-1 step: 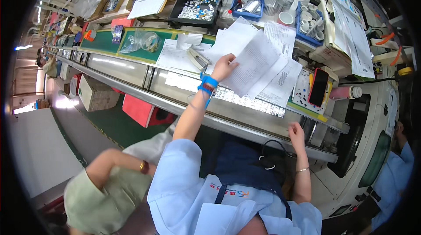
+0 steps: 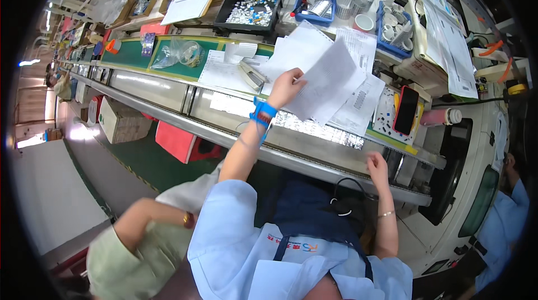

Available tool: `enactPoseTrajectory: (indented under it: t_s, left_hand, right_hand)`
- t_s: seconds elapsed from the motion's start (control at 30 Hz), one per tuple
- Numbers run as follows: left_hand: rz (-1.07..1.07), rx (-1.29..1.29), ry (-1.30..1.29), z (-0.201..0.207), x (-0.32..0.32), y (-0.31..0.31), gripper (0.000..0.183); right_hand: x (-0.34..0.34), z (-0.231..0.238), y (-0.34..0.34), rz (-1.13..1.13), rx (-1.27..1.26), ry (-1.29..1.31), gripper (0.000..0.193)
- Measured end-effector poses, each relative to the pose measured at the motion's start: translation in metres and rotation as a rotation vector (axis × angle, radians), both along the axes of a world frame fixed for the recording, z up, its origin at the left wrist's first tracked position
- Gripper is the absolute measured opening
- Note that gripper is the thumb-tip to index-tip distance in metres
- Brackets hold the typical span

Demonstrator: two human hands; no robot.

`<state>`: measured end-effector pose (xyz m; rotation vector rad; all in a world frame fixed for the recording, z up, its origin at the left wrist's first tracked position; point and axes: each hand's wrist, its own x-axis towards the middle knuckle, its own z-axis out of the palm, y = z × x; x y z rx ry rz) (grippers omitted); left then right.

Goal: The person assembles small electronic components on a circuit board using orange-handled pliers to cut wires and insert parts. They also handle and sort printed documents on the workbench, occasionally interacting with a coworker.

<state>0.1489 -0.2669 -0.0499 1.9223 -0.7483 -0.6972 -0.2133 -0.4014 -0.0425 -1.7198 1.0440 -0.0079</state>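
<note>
Bench: long metal workbench (image 2: pixel 314 149) strewn with papers
Left hand (image 2: pixel 286 88): fingers pinching a paper sheet (image 2: pixel 330 78)
Right hand (image 2: pixel 378 166): open, resting on bench edge

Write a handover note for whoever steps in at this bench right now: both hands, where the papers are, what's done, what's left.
Left hand: raised over the bench, gripping a sheet of paper by its left edge.
Right hand: empty, resting on the front edge of the bench.
Other papers lie spread under and beside the held sheet; a stapler sits just left of the hand, a phone to the right.
Done: one sheet picked up.
Left: the held sheet is not yet set down; the rest lie loose.
</note>
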Motion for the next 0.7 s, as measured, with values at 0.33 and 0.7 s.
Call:
enactPoseTrajectory:
  t_s: [0.33, 0.7]
  left_hand:
    - [-0.24, -0.152, -0.82, 0.016, -0.117, 0.034, 0.028]
    - [0.567, -0.02, -0.039, -0.065, -0.125, 0.076, 0.054]
  right_hand:
    - [0.086, 0.014, -0.021, -0.601, 0.933, -0.455, 0.054]
    - [0.061, -0.056, -0.023, -0.205, 0.144, -0.186, 0.029]
